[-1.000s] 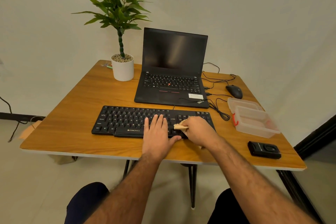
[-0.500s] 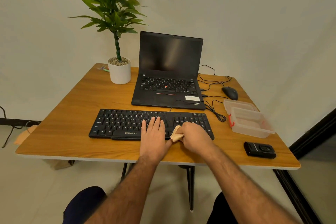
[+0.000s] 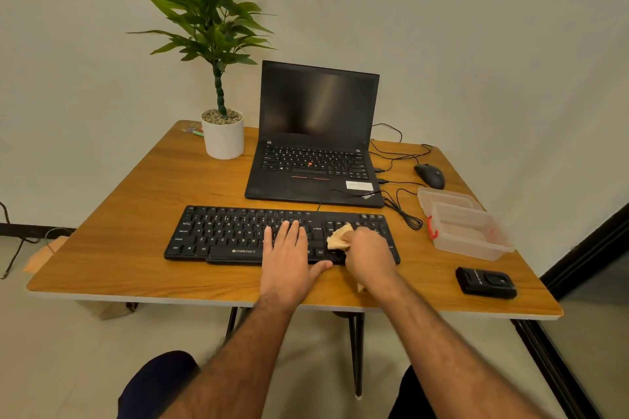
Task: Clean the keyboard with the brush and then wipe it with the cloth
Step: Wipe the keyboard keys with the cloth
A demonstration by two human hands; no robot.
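A black keyboard [image 3: 224, 235] lies across the front of the wooden table [image 3: 136, 207]. My left hand [image 3: 289, 255] rests flat on the keys right of the middle, fingers straight. My right hand [image 3: 369, 255] grips a bunched tan cloth [image 3: 338, 237] and presses it on the keys at the right part of the keyboard. Most of the cloth is hidden under that hand. No brush shows in view.
Behind the keyboard stands an open black laptop [image 3: 316, 146], with a potted plant [image 3: 223, 136] to its left. A mouse [image 3: 429, 175] and cables lie at the back right. A clear plastic box [image 3: 466, 224] and a small black device [image 3: 486, 282] sit at the right.
My right hand has shifted the cloth a little over the right keys, and more of the cloth now shows above the hand. My left hand stays flat on the keyboard.
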